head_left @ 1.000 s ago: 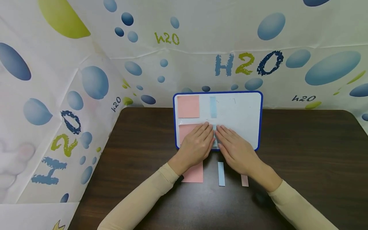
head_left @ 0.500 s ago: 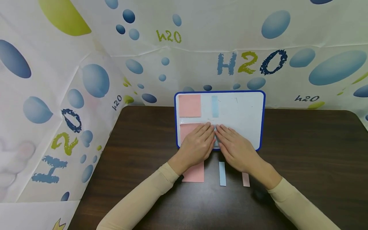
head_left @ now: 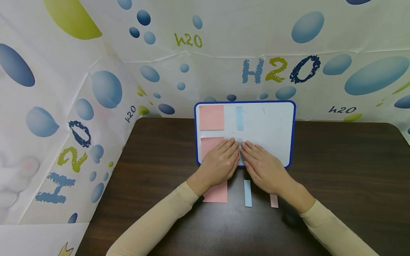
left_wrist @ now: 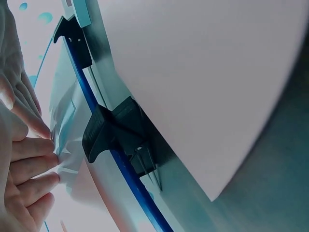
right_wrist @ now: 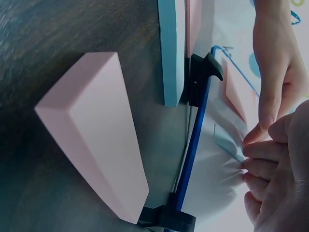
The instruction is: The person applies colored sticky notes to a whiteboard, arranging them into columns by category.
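A whiteboard (head_left: 266,124) with a blue frame stands propped up at the back of the table. Both hands rest side by side on its lower half, fingers straight and pointing up. My left hand (head_left: 219,158) and right hand (head_left: 263,164) press with their fingertips along a light blue sticky strip (right_wrist: 226,142), which the hands mostly cover in the head view. Above it sticks another blue strip (head_left: 240,118). Two pink sticky notes sit at the board's left: the upper note (head_left: 211,117) in full, the lower note (head_left: 209,146) partly behind my left hand.
On the table before the board lie a large pink note pad (head_left: 216,193), a narrow blue pad (head_left: 248,193) and a narrow pink pad (head_left: 274,201) partly under my right wrist. Black feet (left_wrist: 116,133) hold the board's lower edge. A printed sheet (head_left: 217,78) hangs behind.
Both hands stay on the board and have slid slightly down, so a bit of the lower blue strip's top shows above the fingertips. The head view has shifted slightly.
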`<state>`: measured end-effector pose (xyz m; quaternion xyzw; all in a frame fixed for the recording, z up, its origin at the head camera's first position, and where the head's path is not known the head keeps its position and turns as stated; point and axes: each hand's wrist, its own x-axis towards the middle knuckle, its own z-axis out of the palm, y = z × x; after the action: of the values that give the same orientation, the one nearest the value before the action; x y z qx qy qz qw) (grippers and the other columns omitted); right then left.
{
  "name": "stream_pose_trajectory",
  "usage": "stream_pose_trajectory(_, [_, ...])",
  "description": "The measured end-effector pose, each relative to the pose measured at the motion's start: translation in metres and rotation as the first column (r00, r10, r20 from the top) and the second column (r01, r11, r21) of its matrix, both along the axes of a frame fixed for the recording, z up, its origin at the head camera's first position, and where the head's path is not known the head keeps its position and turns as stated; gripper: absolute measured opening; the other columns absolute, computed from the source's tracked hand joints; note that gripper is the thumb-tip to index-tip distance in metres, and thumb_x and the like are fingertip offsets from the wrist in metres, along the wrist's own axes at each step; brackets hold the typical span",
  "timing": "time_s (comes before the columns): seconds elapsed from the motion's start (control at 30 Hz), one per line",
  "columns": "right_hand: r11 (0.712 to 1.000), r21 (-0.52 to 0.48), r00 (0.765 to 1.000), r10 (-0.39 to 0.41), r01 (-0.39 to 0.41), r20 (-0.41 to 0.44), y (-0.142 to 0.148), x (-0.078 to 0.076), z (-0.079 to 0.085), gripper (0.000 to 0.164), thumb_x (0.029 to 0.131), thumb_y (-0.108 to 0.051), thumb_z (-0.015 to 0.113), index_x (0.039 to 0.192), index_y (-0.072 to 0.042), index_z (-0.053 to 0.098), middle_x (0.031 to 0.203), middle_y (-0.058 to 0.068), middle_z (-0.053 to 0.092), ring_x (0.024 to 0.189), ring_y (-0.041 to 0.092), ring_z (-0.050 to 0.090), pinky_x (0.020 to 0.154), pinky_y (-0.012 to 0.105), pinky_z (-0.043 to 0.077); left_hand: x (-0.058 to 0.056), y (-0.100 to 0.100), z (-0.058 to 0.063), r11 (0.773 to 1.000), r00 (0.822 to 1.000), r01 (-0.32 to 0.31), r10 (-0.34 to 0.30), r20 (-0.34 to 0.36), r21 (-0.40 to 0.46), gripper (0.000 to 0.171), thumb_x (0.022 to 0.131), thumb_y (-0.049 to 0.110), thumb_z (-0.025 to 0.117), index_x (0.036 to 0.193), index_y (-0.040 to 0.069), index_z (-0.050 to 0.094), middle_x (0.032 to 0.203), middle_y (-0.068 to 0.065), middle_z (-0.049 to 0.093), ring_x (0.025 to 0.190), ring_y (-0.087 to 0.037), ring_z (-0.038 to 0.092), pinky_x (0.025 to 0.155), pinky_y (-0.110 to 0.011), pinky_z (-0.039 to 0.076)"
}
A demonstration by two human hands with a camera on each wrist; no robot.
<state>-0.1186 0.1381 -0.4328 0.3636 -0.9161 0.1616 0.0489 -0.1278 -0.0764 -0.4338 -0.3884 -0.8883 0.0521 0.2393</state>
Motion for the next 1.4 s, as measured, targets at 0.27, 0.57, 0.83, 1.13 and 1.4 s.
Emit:
stream_pose_trajectory(0.27, [1.0,0.017,1.0,0.009,-0.009,0.0,0.001,0.001,-0.001,0.049,0.104,-0.023,0.051,0.147,0.0,0.051,0.16,0.015,0.042,0.151,0.03,0.038,0.124,0.051,0.033,0.001,-0.001,0.0,1.0,1.0,0.004,-0.004,-0.004,-0.012,0.04,0.105,0.028,0.05,0.13,0.005,0.069,0.136,-0.009,0.068,0.133,-0.025,0.061,0.118,-0.038,0.044])
stream_pose_trajectory(0.57, [1.0,0.019,1.0,0.013,-0.013,0.011,0.001,0.003,-0.003,0.048,0.103,-0.022,0.053,0.146,0.0,0.053,0.158,0.014,0.045,0.15,0.031,0.04,0.124,0.051,0.034,0.004,-0.001,0.0,1.0,1.0,0.008,-0.008,0.023,-0.023,0.039,0.104,0.028,0.054,0.13,0.004,0.07,0.136,-0.009,0.068,0.132,-0.024,0.061,0.118,-0.037,0.045])
stream_pose_trajectory(0.83, [0.999,0.033,0.999,0.026,-0.027,0.025,0.002,0.005,-0.004,0.049,0.103,-0.023,0.054,0.147,0.0,0.052,0.159,0.014,0.045,0.15,0.031,0.039,0.123,0.05,0.035,0.007,-0.001,0.0,0.999,1.0,0.008,-0.007,0.017,-0.037,0.038,0.104,0.028,0.053,0.128,0.004,0.071,0.135,-0.009,0.069,0.131,-0.024,0.062,0.117,-0.036,0.046])
stream_pose_trajectory(1.13, [0.998,0.061,0.999,0.027,-0.03,0.036,0.003,0.008,-0.007,0.051,0.103,-0.026,0.054,0.148,-0.001,0.051,0.16,0.014,0.043,0.151,0.031,0.038,0.123,0.05,0.034,0.009,-0.002,-0.003,0.999,1.0,0.021,-0.02,0.014,-0.046,0.039,0.103,0.028,0.052,0.128,0.004,0.071,0.134,-0.009,0.07,0.13,-0.024,0.063,0.115,-0.037,0.047])
stream_pose_trajectory(1.4, [0.997,0.065,0.998,0.025,-0.028,0.05,0.006,0.012,-0.01,0.051,0.103,-0.026,0.055,0.148,-0.001,0.051,0.159,0.014,0.044,0.151,0.032,0.038,0.123,0.051,0.035,0.014,-0.001,-0.006,0.998,1.0,0.027,-0.026,0.018,-0.06,0.039,0.102,0.028,0.053,0.128,0.004,0.071,0.133,-0.009,0.07,0.13,-0.023,0.063,0.116,-0.036,0.047])
